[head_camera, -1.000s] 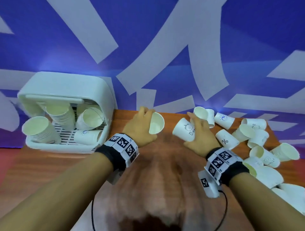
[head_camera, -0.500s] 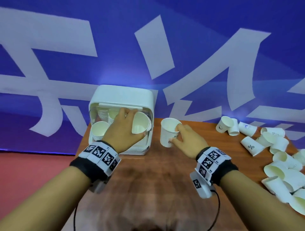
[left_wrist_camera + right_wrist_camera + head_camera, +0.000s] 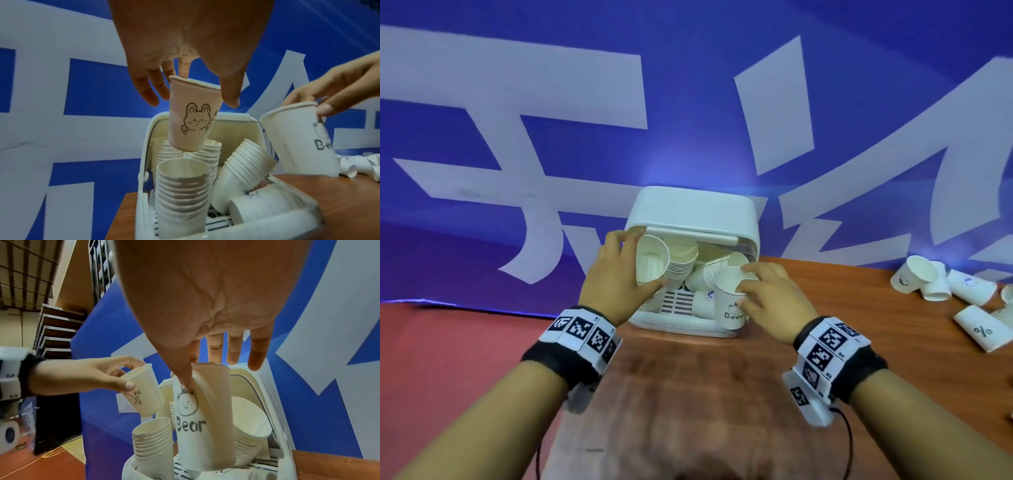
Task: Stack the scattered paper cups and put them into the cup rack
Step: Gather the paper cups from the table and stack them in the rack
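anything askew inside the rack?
Yes. In the rack, one cup stack leans to the right instead of standing upright like the front stack, and a single cup lies on its side at the front right, unstacked. No visible damage or spill.

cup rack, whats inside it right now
Inside the cup rack are several stacks of nested paper cups, some upright and some leaning, and a loose cup on its side over the slatted floor. The hands and held cups cover the rest.
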`<state>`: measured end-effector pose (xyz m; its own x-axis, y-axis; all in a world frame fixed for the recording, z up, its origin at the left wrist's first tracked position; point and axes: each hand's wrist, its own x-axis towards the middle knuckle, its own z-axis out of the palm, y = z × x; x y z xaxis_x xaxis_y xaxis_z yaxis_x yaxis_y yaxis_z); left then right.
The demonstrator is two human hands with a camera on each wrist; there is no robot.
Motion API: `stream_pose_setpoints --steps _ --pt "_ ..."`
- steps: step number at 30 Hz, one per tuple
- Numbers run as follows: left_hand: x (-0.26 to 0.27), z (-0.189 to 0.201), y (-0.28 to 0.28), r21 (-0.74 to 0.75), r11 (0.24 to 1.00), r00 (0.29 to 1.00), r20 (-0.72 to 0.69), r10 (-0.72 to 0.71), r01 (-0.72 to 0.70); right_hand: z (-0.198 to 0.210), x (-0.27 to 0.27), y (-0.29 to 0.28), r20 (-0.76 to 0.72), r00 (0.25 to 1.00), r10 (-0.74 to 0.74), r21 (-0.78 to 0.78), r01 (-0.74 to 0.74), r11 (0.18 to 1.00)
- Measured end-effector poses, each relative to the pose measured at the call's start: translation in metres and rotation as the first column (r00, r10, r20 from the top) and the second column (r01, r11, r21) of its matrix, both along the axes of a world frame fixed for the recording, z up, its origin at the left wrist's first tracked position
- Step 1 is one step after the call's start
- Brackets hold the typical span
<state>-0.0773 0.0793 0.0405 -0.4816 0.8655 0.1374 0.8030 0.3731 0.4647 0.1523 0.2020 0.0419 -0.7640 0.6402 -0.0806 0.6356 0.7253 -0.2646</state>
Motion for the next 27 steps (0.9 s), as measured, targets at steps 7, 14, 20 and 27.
stream_pose_setpoints --steps 7,14,20,27 --pt "-0.027 -0.027 0.009 -0.091 0.992 0.996 0.008 -0.088 0.088 -0.004 -0.025 -0.002 0.034 0.998 -0.048 -0.035 0.049 0.998" --pt "-0.044 -0.048 0.019 -0.269 0.951 0.988 0.013 -0.153 0.151 -0.005 -0.035 -0.004 0.069 0.995 -0.079 -0.06 0.083 0.995" --pt "-0.053 -0.066 0.025 -0.38 0.9 0.976 0.046 -0.215 0.216 -0.005 -0.044 -0.009 0.068 0.994 -0.083 -0.05 0.087 0.995" --pt "-0.054 -0.073 0.033 -0.387 0.893 0.973 0.094 -0.21 0.23 -0.008 -0.056 -0.015 -0.022 0.999 -0.025 -0.034 0.024 0.999"
